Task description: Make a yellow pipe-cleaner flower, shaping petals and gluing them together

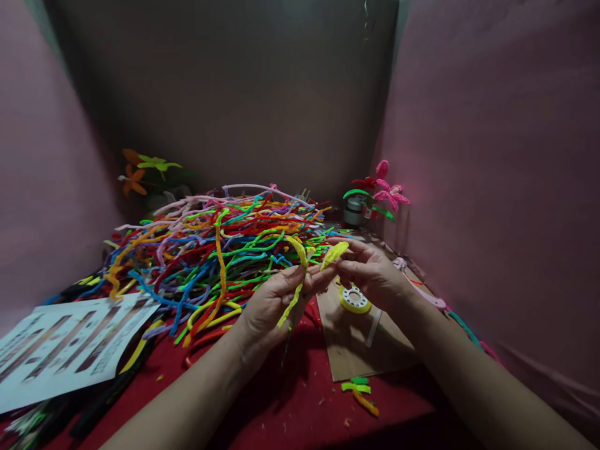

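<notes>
My left hand [274,300] is closed around a yellow pipe cleaner [298,250] that arches up and trails down below the palm. My right hand [370,272] pinches the other looped end of the yellow pipe cleaner [334,254]. The two hands meet just above a red cloth-covered table [304,400]. Right behind them lies a big pile of pipe cleaners [210,250] in many colours.
A yellow tape roll [354,299] lies on a brown cardboard sheet [356,350]. Green and orange pipe cleaner scraps [360,390] sit near the front. A printed sheet [60,347] is at the left. Pipe cleaner flowers stand at the back left [145,169] and the back right [382,187].
</notes>
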`<state>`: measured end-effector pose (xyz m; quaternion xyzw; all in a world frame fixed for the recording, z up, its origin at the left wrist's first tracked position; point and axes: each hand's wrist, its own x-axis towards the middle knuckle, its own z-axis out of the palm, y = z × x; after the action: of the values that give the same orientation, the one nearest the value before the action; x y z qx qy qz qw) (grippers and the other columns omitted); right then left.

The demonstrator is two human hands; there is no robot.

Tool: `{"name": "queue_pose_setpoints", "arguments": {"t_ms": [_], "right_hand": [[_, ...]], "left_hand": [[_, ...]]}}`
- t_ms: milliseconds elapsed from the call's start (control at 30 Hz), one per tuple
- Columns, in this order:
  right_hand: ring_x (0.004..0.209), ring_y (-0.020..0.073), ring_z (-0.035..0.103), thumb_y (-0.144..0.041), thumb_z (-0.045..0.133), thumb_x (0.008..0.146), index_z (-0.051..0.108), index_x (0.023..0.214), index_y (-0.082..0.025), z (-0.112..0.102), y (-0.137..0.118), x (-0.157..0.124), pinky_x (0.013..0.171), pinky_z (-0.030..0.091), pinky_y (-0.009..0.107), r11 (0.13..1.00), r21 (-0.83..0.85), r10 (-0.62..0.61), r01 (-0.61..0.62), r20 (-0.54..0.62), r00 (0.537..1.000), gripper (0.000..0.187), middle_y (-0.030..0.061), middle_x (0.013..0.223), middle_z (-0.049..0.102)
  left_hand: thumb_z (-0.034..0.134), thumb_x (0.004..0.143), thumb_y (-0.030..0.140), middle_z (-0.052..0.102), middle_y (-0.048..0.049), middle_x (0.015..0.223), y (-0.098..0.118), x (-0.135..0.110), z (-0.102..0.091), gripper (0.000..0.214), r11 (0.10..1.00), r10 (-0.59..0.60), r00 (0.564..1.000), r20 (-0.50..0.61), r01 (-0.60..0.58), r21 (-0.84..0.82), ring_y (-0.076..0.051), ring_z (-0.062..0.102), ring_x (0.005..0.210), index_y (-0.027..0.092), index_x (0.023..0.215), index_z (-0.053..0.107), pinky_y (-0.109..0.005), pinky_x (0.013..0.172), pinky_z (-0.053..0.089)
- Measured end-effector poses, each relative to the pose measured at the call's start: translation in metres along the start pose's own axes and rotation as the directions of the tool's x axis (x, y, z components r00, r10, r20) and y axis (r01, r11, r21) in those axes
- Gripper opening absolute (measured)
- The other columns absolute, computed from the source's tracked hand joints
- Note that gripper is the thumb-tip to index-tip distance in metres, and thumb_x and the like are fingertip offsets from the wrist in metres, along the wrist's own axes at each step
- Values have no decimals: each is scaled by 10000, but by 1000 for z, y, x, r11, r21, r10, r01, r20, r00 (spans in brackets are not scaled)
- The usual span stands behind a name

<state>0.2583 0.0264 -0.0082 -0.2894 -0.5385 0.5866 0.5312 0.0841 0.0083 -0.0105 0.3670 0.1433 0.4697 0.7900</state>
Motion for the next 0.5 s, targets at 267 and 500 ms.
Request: {"name": "queue_pose_setpoints", "arguments": {"t_ms": [267, 500], "right_hand": [[522, 73, 467, -183, 655, 674, 648, 780, -176, -1, -1, -4, 487, 348, 214, 990, -92, -103, 105, 24, 994, 106, 1, 678, 614], [759, 143, 578, -156, 671, 661, 658, 859, -216, -1, -4, -9, 687, 452, 281, 970, -144, -181, 195, 102, 978, 208, 20, 806, 632]], "left_hand": [[543, 774, 172, 666, -125, 966, -6, 1, -2, 175, 998, -49, 998, -45, 50, 30, -232, 584, 989, 85, 853, 673, -359, 983, 348], [554, 766, 158, 676, -99, 908, -8, 1, -4, 153, 997, -59, 997, -56, 61, 41, -196, 603, 927, 91, 834, 673, -330, 972, 353]]}}
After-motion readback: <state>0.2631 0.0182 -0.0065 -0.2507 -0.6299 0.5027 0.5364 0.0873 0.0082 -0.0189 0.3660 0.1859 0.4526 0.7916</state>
